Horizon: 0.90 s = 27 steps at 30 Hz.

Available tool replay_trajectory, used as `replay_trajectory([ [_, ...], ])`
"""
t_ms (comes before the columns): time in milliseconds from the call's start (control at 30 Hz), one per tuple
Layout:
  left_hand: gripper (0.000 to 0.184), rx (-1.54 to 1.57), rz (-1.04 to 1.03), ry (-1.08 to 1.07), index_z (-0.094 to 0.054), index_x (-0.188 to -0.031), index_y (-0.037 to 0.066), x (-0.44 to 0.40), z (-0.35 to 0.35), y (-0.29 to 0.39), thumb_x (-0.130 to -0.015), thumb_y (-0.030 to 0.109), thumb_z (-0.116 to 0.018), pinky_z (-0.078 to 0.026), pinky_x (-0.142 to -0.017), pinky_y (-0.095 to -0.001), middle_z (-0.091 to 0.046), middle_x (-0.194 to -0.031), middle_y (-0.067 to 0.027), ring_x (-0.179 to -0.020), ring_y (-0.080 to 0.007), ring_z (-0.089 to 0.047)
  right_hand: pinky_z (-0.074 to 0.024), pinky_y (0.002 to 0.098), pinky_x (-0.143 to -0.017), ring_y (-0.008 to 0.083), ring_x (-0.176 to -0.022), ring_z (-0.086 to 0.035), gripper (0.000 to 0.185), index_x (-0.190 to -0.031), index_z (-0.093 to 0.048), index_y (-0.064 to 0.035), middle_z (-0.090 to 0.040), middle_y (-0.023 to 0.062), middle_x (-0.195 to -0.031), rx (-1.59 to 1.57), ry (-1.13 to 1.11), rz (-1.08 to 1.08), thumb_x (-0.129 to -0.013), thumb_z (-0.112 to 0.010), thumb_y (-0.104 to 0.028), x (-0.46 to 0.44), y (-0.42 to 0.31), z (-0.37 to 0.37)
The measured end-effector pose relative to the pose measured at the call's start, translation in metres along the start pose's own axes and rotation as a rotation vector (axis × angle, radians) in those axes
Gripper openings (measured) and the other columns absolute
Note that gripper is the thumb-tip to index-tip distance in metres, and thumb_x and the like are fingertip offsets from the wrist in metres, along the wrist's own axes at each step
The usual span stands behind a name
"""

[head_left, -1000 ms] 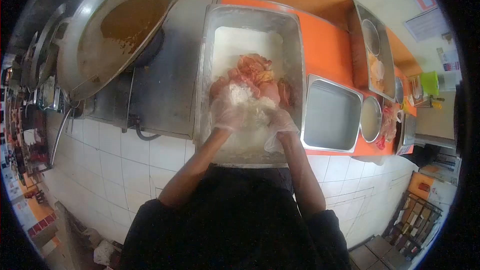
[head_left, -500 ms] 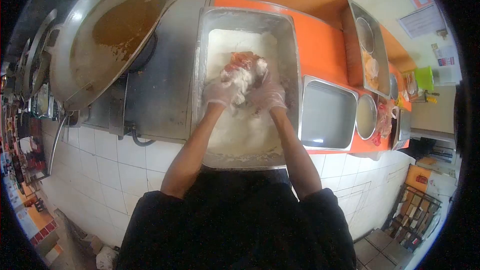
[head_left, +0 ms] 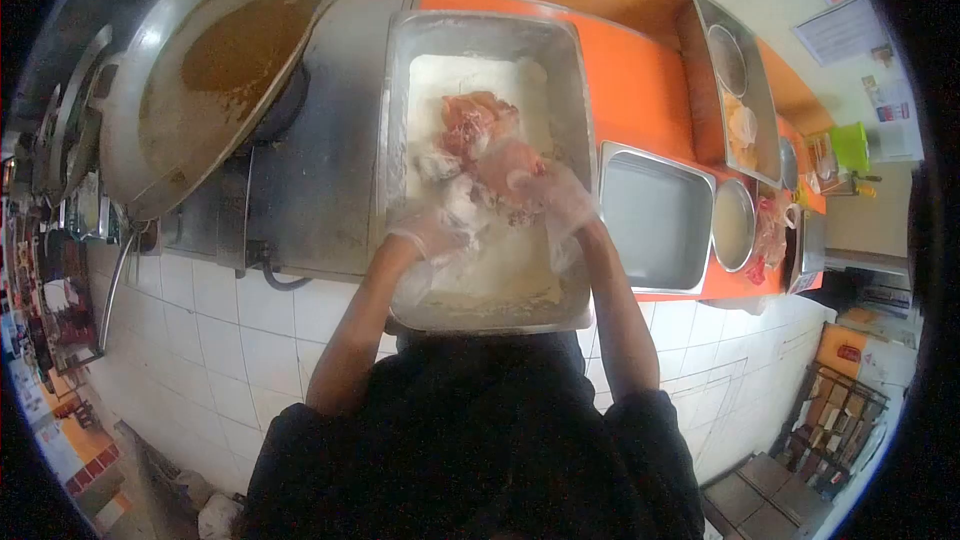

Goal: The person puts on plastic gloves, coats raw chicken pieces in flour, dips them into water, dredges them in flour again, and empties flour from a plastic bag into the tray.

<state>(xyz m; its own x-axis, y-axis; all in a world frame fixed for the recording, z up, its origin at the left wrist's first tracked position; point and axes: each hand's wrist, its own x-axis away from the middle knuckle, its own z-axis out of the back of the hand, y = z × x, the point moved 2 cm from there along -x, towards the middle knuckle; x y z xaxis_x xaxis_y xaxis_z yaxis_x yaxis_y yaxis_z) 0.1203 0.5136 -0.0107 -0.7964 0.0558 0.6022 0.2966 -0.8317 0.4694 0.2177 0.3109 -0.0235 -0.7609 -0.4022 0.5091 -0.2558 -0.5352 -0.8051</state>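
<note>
A deep metal pan (head_left: pixel 487 28) holds white flour (head_left: pixel 480 275) with raw meat pieces (head_left: pixel 472 120), which look like chicken, heaped in its upper middle. My right hand (head_left: pixel 562 198), in a clear plastic glove, grips a pink raw chicken piece (head_left: pixel 508 165) above the flour. My left hand (head_left: pixel 437 230), gloved the same way, is curled at a flour-coated chicken piece (head_left: pixel 460 197) to the lower left of the heap. Its fingertips are partly hidden by flour and blur. Another whitened piece (head_left: pixel 436 165) lies left of the heap.
A large wok (head_left: pixel 150 155) with brown oil stands on the stove at left. Right of the flour pan are a rectangular metal tray (head_left: pixel 655 285) and a round bowl (head_left: pixel 735 225) of pale liquid. Behind them a long metal tray (head_left: pixel 715 130) holds orange-yellow food.
My hands have moved apart and slightly lower. More pink meat shows uncovered, with a piece raised in my right hand. The flour-coated piece has shifted down and left with my left hand.
</note>
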Motion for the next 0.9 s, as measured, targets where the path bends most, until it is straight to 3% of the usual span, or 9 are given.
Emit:
replay_trajectory([
  [33,0.077,0.027,0.022,0.012,-0.041,-0.133,0.009,0.004,-0.004,0.001,-0.072,0.049,-0.065,-0.043,-0.092,-0.0407,-0.054,-0.123,-0.0197,-0.110,-0.0352,-0.054,-0.0471,0.0333,-0.075,0.0203,-0.088,-0.061,0.039,-0.106,-0.062,-0.0036,-0.065,0.0115,-0.093,-0.019,-0.081,-0.021,-0.075,-0.066,-0.027,0.013,0.004,0.000],
  [167,0.047,0.511,-0.316,0.255,-0.055,-0.112,0.000,0.001,-0.031,-0.004,-0.080,0.033,-0.065,-0.045,-0.086,-0.0383,-0.061,-0.103,-0.0199,-0.097,-0.0293,-0.058,-0.0465,0.0317,-0.074,0.0172,-0.087,-0.060,0.038,-0.106,-0.061,-0.0020,-0.065,0.0078,-0.090,-0.096,-0.112,0.055,-0.075,-0.069,-0.023,0.033,0.077,-0.017],
  [267,0.040,0.572,-0.327,0.006,-0.056,-0.110,0.000,0.000,-0.050,0.001,-0.081,0.025,-0.063,-0.046,-0.083,-0.0370,-0.061,-0.102,-0.0192,-0.093,-0.0280,-0.058,-0.0459,0.0318,-0.081,0.0178,-0.094,-0.059,0.039,-0.109,-0.059,-0.0016,-0.064,0.0107,-0.097,-0.128,-0.310,0.013,-0.075,-0.070,-0.019,0.046,0.080,-0.031],
  [467,0.035,0.448,-0.456,-0.084,-0.056,-0.113,0.003,0.001,-0.089,0.005,-0.080,0.017,-0.059,-0.045,-0.082,-0.0378,-0.061,-0.102,-0.0196,-0.091,-0.0274,-0.057,-0.0480,0.0313,-0.074,0.0154,-0.086,-0.060,0.029,-0.099,-0.063,0.0018,-0.065,0.0105,-0.090,-0.122,-0.122,0.196,-0.079,-0.067,-0.019,0.061,0.097,-0.049],
  [567,0.039,0.290,-0.485,-0.074,-0.056,-0.115,0.006,-0.003,-0.104,0.006,-0.080,0.022,-0.059,-0.043,-0.086,-0.0424,-0.060,-0.107,-0.0208,-0.096,-0.0340,-0.057,-0.0478,0.0341,-0.077,0.0180,-0.088,-0.061,0.041,-0.114,-0.057,-0.0028,-0.066,0.0115,-0.093,0.259,-0.134,0.014,-0.076,-0.068,-0.016,0.076,0.069,-0.036],
  [667,0.038,0.213,-0.508,0.001,-0.057,-0.116,0.007,-0.015,-0.123,0.001,-0.079,0.016,-0.059,-0.045,-0.084,-0.0419,-0.062,-0.106,-0.0173,-0.093,-0.0341,-0.059,-0.0482,0.0336,-0.075,0.0195,-0.084,-0.062,0.041,-0.114,-0.057,-0.0045,-0.066,0.0121,-0.094,0.003,-0.190,-0.271,-0.078,-0.067,-0.021,0.075,0.074,-0.040],
  [767,0.038,0.347,-0.656,0.115,-0.057,-0.116,0.007,-0.021,-0.135,-0.003,-0.080,0.016,-0.060,-0.046,-0.083,-0.0397,-0.063,-0.106,-0.0169,-0.092,-0.0326,-0.060,-0.0483,0.0343,-0.072,0.0219,-0.081,-0.062,0.033,-0.105,-0.061,-0.0060,-0.066,0.0122,-0.092,-0.082,-0.158,-0.255,-0.077,-0.066,-0.022,0.065,0.115,-0.049],
  [867,0.037,0.414,-0.615,0.057,-0.057,-0.115,0.005,-0.025,-0.146,-0.009,-0.082,0.021,-0.058,-0.045,-0.084,-0.0396,-0.062,-0.106,-0.0180,-0.094,-0.0334,-0.059,-0.0481,0.0343,-0.068,0.0250,-0.076,-0.062,0.026,-0.098,-0.063,-0.0069,-0.065,0.0130,-0.088,0.883,-0.051,0.631,-0.076,-0.064,-0.022,0.075,0.124,-0.051],
  [900,0.037,0.387,-0.612,0.059,-0.057,-0.115,0.004,-0.019,-0.140,-0.005,-0.084,0.026,-0.057,-0.044,-0.086,-0.0407,-0.061,-0.107,-0.0195,-0.096,-0.0351,-0.057,-0.0482,0.0343,-0.067,0.0250,-0.076,-0.062,0.026,-0.098,-0.064,-0.0080,-0.065,0.0128,-0.087,0.937,-0.038,0.603,-0.076,-0.063,-0.021,0.075,0.122,-0.053],
])
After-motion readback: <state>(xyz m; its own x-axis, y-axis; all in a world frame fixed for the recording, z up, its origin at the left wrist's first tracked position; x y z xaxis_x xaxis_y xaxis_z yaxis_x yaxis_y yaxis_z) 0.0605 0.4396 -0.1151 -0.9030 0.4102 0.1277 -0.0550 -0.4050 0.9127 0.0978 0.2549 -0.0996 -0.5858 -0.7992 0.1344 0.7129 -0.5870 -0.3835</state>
